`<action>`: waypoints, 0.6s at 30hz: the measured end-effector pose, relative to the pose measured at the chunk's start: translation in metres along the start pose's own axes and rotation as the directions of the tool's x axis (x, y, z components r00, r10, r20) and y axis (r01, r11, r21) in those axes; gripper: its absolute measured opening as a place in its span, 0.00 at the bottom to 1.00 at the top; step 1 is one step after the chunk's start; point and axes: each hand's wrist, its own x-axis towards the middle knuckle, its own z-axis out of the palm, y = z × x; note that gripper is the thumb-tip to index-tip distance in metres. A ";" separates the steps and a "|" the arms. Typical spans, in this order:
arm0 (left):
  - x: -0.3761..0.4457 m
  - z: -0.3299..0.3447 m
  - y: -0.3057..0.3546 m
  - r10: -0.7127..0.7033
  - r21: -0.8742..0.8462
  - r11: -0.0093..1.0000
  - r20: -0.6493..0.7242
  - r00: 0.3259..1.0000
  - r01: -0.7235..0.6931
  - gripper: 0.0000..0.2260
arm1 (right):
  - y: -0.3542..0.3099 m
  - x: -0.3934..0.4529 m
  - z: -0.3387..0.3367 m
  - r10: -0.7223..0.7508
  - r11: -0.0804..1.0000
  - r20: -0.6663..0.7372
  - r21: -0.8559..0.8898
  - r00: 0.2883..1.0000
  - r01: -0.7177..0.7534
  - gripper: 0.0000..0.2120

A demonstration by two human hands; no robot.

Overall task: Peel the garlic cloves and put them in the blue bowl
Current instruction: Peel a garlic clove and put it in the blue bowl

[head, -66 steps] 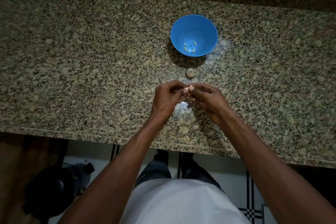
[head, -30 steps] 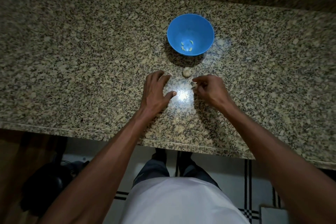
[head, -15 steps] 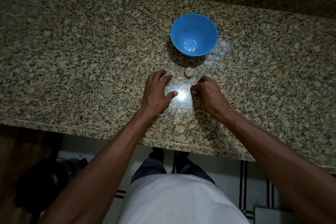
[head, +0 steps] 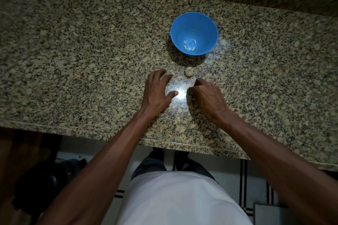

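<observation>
On the speckled granite tabletop (head: 73, 51), the blue bowl (head: 194, 23) stands in the upper middle of the frame with several peeled garlic cloves (head: 189, 44) at its bottom. Just below it lies a garlic bulb (head: 188, 71). The left hand (head: 157, 91) rests flat, fingers spread and relaxed. The right hand (head: 206, 97) has its fingers curled downward; whether they pinch anything cannot be told.

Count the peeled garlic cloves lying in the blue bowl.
4, all on the floor of the blue bowl: peeled cloves clustered near its centre, slightly left. Glare there might hide another.
</observation>
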 end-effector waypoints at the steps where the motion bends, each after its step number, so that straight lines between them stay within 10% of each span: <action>1: 0.000 0.000 0.000 0.002 0.001 1.000 -0.001 1.000 -0.002 0.28 | -0.001 0.000 0.000 -0.001 1.000 0.006 -0.001 1.000 0.001 0.14; 18: 0.001 0.001 0.001 -0.014 0.002 1.000 -0.005 1.000 0.014 0.28 | 0.008 0.000 0.003 -0.087 0.995 0.009 0.040 0.996 0.086 0.10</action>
